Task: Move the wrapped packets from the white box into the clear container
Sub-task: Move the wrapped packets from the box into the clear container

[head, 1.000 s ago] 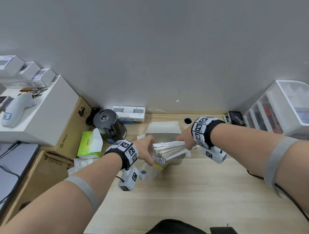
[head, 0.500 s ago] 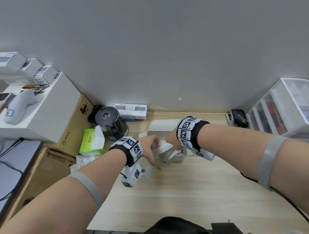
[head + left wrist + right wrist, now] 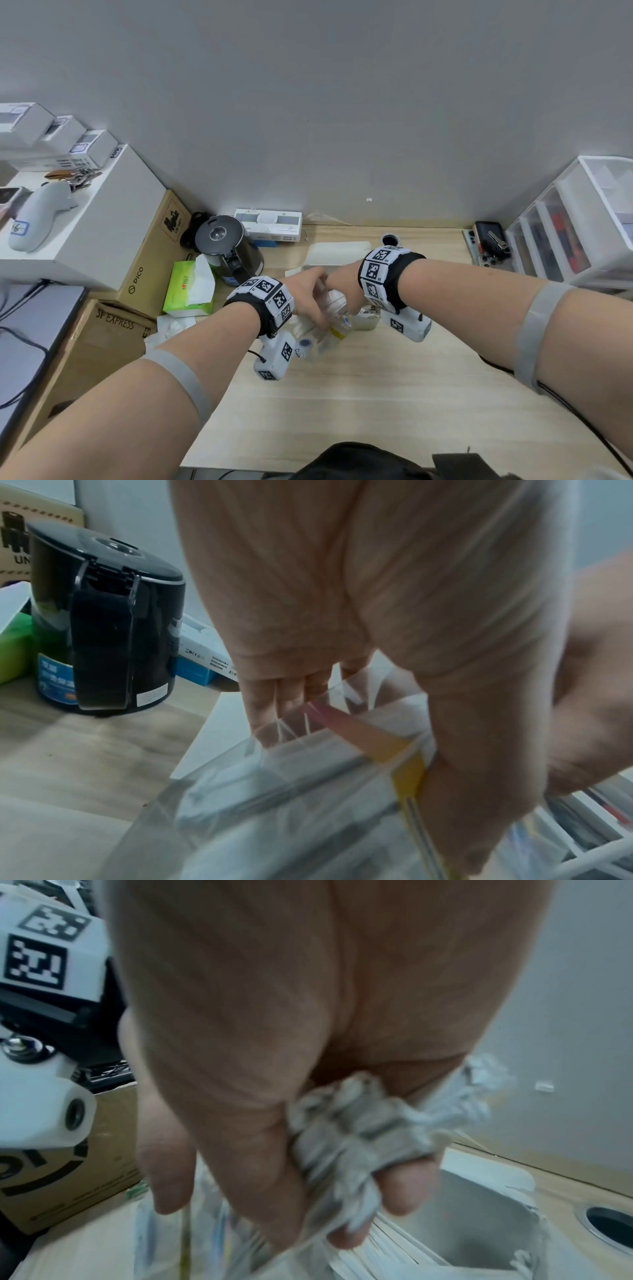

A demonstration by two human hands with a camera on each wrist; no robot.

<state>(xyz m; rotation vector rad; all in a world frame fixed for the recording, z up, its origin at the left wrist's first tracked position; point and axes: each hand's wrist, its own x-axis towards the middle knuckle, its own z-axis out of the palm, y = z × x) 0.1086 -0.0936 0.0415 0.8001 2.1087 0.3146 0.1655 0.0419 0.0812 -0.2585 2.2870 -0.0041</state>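
My left hand (image 3: 313,301) pinches the mouth of the clear container (image 3: 291,804), a soft see-through bag with a yellow strip (image 3: 407,772), and holds it open above the wooden desk (image 3: 376,394). My right hand (image 3: 342,284) grips a thick bundle of white wrapped packets (image 3: 352,1131) by their crumpled top ends. The bundle's lower ends reach down into the bag's mouth. The white box (image 3: 479,1218) stands open just behind and below my right hand, its lid (image 3: 339,251) folded back toward the wall. In the head view both hands hide most of the bundle.
A black kettle (image 3: 227,251) and a green tissue pack (image 3: 188,287) stand left of the hands. Cardboard boxes (image 3: 113,335) line the left edge. A white drawer unit (image 3: 575,240) sits at the right. A cable hole (image 3: 390,240) lies behind my right wrist.
My right hand has moved left toward the left hand, and the fanned bundle has gone from lying across in plain sight to dipping into the bag between the hands.
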